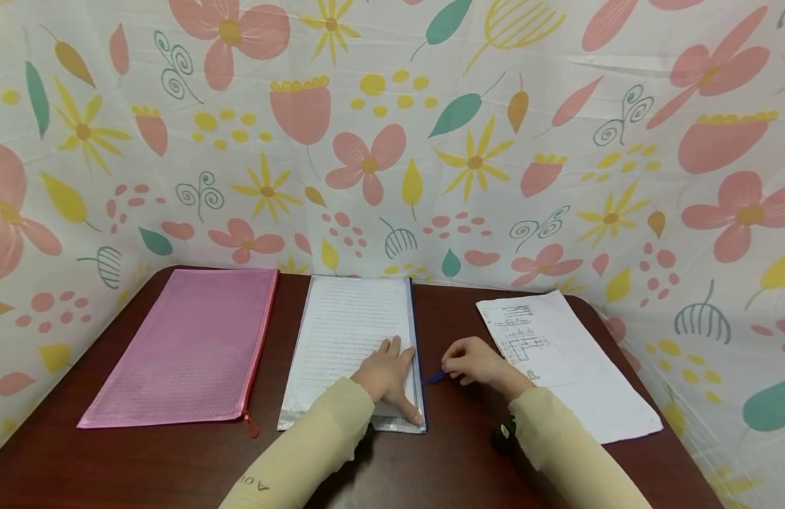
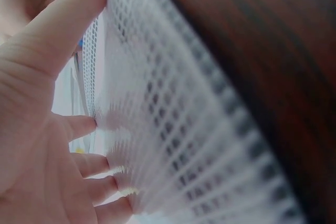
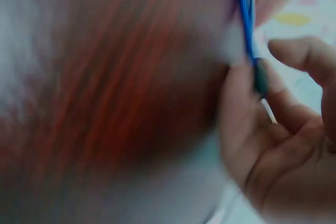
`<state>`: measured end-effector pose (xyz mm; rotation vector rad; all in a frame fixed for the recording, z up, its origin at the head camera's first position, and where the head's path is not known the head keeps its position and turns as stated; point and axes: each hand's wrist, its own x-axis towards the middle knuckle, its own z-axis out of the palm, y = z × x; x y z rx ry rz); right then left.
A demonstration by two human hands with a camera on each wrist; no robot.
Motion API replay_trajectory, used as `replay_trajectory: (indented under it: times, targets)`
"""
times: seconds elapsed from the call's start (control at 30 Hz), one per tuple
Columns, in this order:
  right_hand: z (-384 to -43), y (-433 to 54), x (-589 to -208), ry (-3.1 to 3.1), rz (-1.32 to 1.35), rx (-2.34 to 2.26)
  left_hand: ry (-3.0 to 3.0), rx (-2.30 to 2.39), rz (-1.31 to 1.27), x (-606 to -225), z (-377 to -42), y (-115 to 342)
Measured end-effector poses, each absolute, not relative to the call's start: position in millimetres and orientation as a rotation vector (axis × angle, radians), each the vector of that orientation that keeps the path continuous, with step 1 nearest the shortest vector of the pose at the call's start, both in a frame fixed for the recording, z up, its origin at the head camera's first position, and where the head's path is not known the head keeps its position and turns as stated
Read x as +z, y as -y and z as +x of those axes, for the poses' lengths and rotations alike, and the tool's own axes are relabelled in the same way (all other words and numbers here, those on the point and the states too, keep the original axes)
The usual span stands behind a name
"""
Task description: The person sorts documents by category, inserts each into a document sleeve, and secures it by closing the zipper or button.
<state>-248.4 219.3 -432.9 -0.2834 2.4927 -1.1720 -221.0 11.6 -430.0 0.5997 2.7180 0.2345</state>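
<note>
A clear mesh zip pouch (image 1: 329,420) with lined sheets inside lies in the middle of the table. My left hand (image 1: 386,371) is spread over its right part, fingers straight and thumb near the lower right corner. In the left wrist view the fingertips (image 2: 107,182) meet the pouch's mesh surface. A blue zipper pull (image 1: 435,377) sticks out from the pouch's blue right edge. The curled fingers of my right hand (image 1: 478,364) pinch its free end. In the right wrist view the pull (image 3: 247,11) stretches up from between the fingers, with one finger standing apart.
A pink mesh pouch (image 1: 189,346) with a red zipper lies to the left. On the right are white sheets (image 1: 596,382) with a printed drawing, partly behind my right forearm. A flower-patterned cloth (image 1: 367,233) hangs behind the dark wooden table (image 1: 443,452).
</note>
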Motion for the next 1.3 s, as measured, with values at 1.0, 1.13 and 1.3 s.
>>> replay_trajectory:
  times: [1.0, 1.13, 1.3]
  targets:
    - [-227.4, -197.0, -440.4, -2.424, -0.535, -1.311, -2.666, 0.451, 0.639, -427.8, -227.9, -3.0]
    - [-228.5, -199.6, -443.8, -2.226, -0.304, -1.483, -2.679, 0.423, 0.644, -430.1, -228.7, -4.5]
    - [-229.9, -200.6, -447.4, -2.097, -0.194, -1.580, -2.683, 0.396, 0.629, -431.7, -229.3, -4.3]
